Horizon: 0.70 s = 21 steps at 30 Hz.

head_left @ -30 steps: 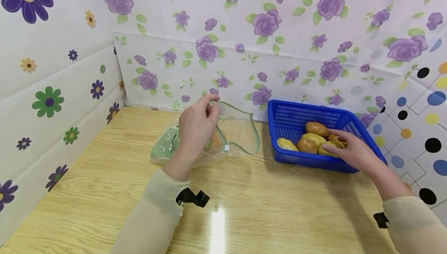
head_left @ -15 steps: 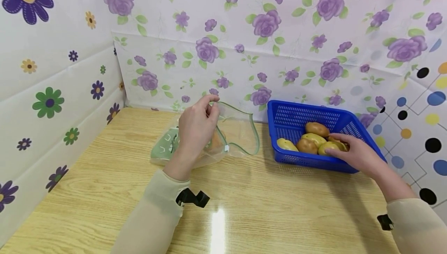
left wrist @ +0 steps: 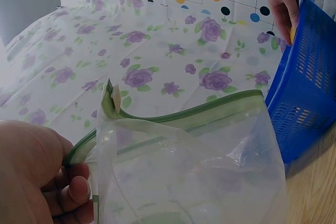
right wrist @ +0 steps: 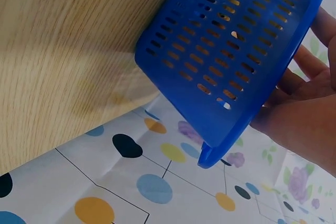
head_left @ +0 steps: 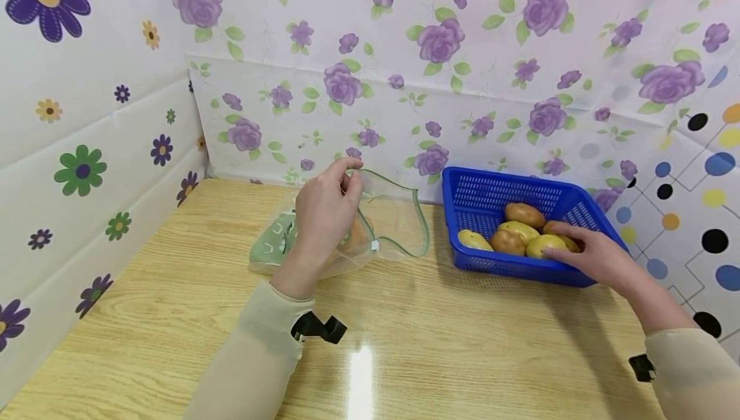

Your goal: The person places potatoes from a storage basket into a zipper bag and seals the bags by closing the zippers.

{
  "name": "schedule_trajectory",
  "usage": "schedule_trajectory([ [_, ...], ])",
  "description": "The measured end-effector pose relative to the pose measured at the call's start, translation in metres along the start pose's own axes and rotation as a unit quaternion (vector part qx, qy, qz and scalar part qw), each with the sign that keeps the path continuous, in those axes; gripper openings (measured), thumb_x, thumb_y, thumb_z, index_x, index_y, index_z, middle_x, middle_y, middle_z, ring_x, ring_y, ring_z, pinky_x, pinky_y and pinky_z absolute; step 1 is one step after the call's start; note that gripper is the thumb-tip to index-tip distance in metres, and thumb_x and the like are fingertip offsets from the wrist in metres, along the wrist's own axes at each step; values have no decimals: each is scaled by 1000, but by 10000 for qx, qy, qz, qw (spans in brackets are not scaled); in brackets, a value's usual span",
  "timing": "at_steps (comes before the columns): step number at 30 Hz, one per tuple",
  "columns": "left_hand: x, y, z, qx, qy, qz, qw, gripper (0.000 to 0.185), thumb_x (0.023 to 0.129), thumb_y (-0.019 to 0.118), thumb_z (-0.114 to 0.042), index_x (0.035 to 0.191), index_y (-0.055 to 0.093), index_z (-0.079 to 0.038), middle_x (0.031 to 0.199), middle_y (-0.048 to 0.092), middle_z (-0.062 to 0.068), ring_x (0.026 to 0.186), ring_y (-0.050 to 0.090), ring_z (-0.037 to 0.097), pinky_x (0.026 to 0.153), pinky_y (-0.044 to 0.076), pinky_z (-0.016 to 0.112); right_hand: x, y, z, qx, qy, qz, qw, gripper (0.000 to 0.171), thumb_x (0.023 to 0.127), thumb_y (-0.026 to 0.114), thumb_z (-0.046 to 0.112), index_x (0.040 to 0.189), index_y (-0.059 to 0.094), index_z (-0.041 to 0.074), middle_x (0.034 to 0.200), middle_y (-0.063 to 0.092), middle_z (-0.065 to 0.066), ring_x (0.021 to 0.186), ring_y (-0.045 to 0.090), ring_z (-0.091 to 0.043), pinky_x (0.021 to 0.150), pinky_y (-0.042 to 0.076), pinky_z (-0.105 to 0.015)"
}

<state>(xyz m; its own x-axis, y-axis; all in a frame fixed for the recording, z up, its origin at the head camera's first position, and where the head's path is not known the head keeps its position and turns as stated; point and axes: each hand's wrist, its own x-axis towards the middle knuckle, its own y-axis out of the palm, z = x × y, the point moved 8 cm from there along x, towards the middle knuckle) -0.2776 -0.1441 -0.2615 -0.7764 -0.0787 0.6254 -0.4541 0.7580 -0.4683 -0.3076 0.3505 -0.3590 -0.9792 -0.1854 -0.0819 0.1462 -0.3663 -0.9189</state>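
A: Since a second ago: right hand (head_left: pixel 598 254) drawn slightly back toward the near right corner of the blue basket (head_left: pixel 474 195), fingers now curled around the yellowish potato (head_left: pixel 543 245) at the front of the pile. Left hand (head_left: pixel 325 211) unchanged, pinching the rim of the clear bag (head_left: pixel 399 221).

B: Position of the bag?

A: On the wooden counter (head_left: pixel 405 343), just left of the basket, near the flowered back wall (head_left: pixel 405 54). Mouth held up and open, facing the basket; green zip strip along the edge, small white slider (head_left: pixel 374 246) at the near end. Seen from the left wrist: thumb and curled fingers (left wrist: pixel 73 192) clamped on the green rim, bag film slack below.

B: Contents of the basket?

A: Several potatoes, brown and yellow-green, heaped in the near half. One brown potato (head_left: pixel 525 214) at the back of the heap, another (head_left: pixel 507 241) beside the held one, a yellow-green one (head_left: pixel 474 239) furthest left.

B: Right wrist view?

A: Mostly the perforated basket wall (right wrist: pixel 236 51) from outside, fingers (right wrist: pixel 315 61) over the rim; grasp itself hidden there.
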Motion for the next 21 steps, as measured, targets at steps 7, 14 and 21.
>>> schedule_trajectory([
  [7,0,0,0,-7,33,-17,10000,29,108,57,-13,126,79,-8,68,62,-1,48,45,17,47,29,33,1,-1,-3,77,-10,127,9999,82,107,68,56,168,44,5,164,37,-43,144,37,-68,108,37,-81],
  [14,0,1,0,-9,13,12,10000,30,108,57,-14,128,79,-8,68,61,-1,48,44,16,47,30,32,0,-2,-6,237,5,226,9995,83,108,68,53,168,41,2,164,35,-43,144,38,-67,107,39,-80],
  [21,0,1,0,-24,35,24,10000,29,108,58,-13,127,79,-7,67,61,-1,48,44,16,47,29,32,0,-2,-8,352,-10,166,9992,81,108,69,51,166,44,1,160,44,-41,138,48,-59,106,45,-74],
])
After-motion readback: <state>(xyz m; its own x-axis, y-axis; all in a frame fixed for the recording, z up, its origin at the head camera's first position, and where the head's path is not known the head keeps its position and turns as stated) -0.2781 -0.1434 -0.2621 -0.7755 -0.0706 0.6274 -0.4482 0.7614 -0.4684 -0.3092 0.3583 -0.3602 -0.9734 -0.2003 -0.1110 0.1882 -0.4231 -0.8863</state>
